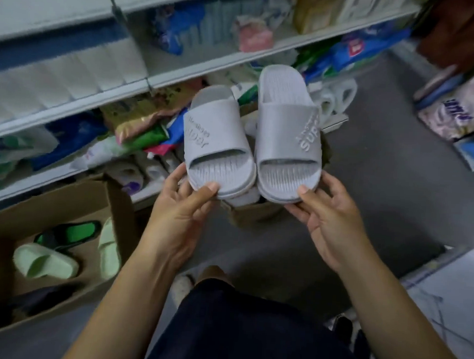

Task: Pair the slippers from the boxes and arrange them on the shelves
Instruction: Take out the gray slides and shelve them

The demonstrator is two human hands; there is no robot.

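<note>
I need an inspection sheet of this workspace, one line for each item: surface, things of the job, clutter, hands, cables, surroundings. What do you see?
Surface: grey floor; shelves run across the upper left.
Job's things: left grey slipper and right grey slipper held side by side, toes toward the person; cardboard box at lower left holds pale green slippers and a green-black slipper.
Clutter: packaged goods crowd the shelves; papers lie at lower right.
Hands: left hand pinches the left grey slipper's toe end; right hand pinches the right grey slipper's.
Cables: nothing seen.
Surroundings: more packs at right.
</note>
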